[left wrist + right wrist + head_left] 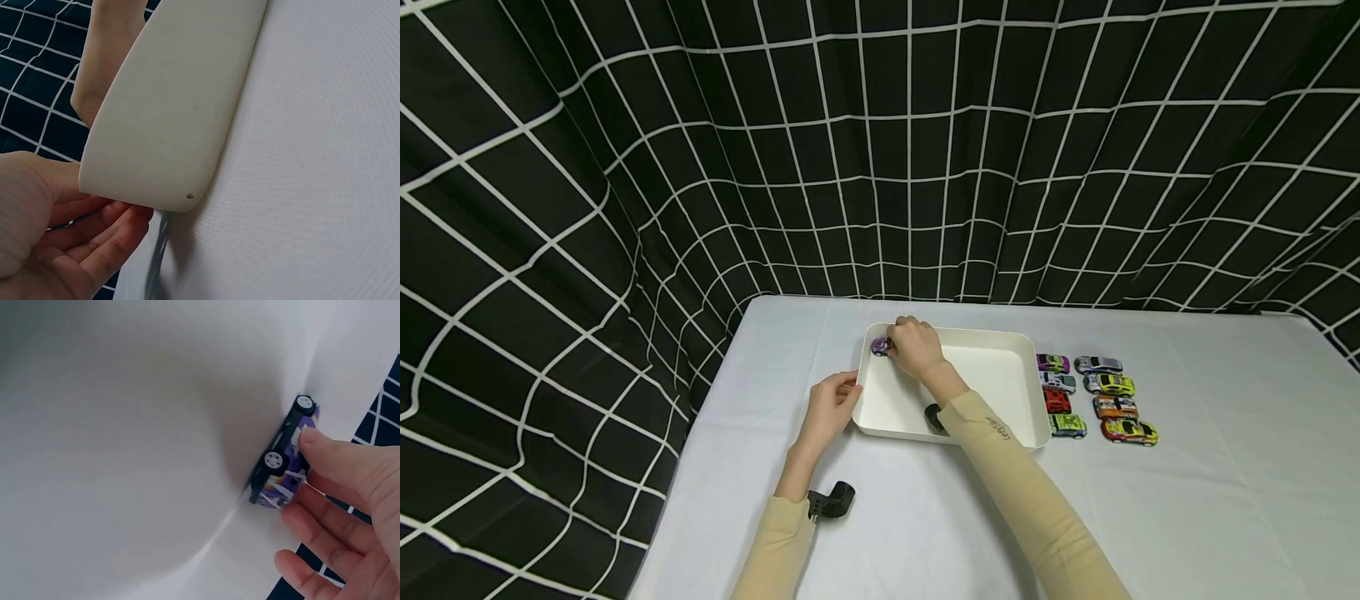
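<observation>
A white rectangular tray (pixel 985 375) rests on the table. My left hand (pixel 831 406) is at its left end, with the thumb at the rim and the fingers against the outer wall (pixel 156 119). Inside the tray, at the far left corner, my right hand (pixel 916 346) pinches a purple toy car (pixel 289 453) between thumb and fingers. The car's wheels face the tray floor in the right wrist view, where its body is tilted. From the head view, only the front part of this car (pixel 880 346) shows beside the hand.
Right of the tray, several toy cars stand in two columns, among them a red car (pixel 1057 402), a green car (pixel 1067 426), a yellow car (pixel 1109 384) and an orange car (pixel 1116 407). A black gridded curtain (pixel 925 167) hangs behind the white-covered table (pixel 1240 467).
</observation>
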A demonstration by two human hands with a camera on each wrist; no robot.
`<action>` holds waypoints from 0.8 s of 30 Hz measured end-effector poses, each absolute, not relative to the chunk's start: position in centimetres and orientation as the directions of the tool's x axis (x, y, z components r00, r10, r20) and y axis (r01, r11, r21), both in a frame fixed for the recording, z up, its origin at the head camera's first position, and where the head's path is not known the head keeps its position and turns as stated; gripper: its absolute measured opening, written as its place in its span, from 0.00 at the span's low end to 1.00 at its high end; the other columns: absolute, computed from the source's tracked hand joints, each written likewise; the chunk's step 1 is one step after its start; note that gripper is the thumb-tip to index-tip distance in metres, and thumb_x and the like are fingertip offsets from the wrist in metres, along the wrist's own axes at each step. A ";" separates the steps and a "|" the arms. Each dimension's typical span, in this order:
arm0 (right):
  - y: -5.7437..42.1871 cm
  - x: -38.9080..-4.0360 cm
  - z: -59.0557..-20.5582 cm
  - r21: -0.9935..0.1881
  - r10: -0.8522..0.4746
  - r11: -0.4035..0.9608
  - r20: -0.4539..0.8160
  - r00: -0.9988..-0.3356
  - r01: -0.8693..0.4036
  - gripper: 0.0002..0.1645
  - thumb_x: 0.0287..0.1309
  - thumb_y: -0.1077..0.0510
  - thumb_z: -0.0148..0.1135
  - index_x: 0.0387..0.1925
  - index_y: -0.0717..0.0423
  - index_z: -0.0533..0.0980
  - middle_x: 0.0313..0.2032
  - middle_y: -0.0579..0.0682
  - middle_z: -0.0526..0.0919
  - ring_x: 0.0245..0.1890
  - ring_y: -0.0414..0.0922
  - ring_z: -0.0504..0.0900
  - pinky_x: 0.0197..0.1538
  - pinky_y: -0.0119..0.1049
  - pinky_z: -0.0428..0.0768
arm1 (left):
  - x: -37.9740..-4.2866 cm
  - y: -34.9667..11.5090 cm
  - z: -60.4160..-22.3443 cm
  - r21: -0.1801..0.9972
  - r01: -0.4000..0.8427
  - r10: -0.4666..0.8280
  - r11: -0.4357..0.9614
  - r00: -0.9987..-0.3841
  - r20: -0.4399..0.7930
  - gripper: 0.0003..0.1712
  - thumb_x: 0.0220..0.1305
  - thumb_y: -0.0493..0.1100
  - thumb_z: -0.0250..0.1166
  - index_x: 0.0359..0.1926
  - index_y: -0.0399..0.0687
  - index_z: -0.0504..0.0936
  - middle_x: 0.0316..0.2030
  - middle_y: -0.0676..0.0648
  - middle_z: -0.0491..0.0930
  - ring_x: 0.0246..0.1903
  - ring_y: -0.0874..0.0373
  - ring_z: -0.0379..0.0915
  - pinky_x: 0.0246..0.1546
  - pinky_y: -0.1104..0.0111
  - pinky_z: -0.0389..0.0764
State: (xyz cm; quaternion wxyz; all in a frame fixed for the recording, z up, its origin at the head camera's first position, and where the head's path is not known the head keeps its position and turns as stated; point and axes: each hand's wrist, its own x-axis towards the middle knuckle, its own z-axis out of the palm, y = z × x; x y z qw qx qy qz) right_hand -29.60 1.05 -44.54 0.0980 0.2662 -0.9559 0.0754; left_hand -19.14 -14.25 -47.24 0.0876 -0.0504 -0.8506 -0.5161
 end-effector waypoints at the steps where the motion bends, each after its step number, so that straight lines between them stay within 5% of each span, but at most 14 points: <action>1: 1.1 -29.6 -44.5 -0.094 -0.493 0.847 0.231 -0.839 -0.524 0.09 0.48 0.59 0.70 0.33 0.58 0.82 0.31 0.53 0.80 0.35 0.48 0.78 0.37 0.40 0.79 | -19.1 -14.2 -47.3 0.867 0.178 -0.003 0.466 -0.979 0.203 0.14 0.62 0.31 0.58 0.48 0.27 0.77 0.36 0.36 0.80 0.35 0.50 0.79 0.34 0.73 0.82; 11: 3.5 -28.5 -42.2 -0.086 -0.522 0.820 0.293 -0.801 -0.565 0.12 0.49 0.61 0.68 0.38 0.60 0.81 0.36 0.53 0.81 0.38 0.49 0.78 0.40 0.41 0.79 | -19.1 -14.2 -47.3 0.869 0.159 -0.011 0.468 -0.983 0.186 0.14 0.62 0.32 0.59 0.48 0.28 0.77 0.37 0.37 0.80 0.36 0.50 0.79 0.35 0.73 0.82; 24: 12.5 -26.1 -39.7 0.004 -0.529 0.804 0.458 -0.714 -0.594 0.14 0.44 0.65 0.71 0.36 0.64 0.80 0.34 0.56 0.80 0.38 0.52 0.78 0.36 0.44 0.78 | -18.9 -14.1 -47.3 0.860 0.162 -0.014 0.485 -0.981 0.192 0.15 0.62 0.32 0.59 0.48 0.27 0.77 0.39 0.37 0.80 0.37 0.50 0.79 0.37 0.73 0.82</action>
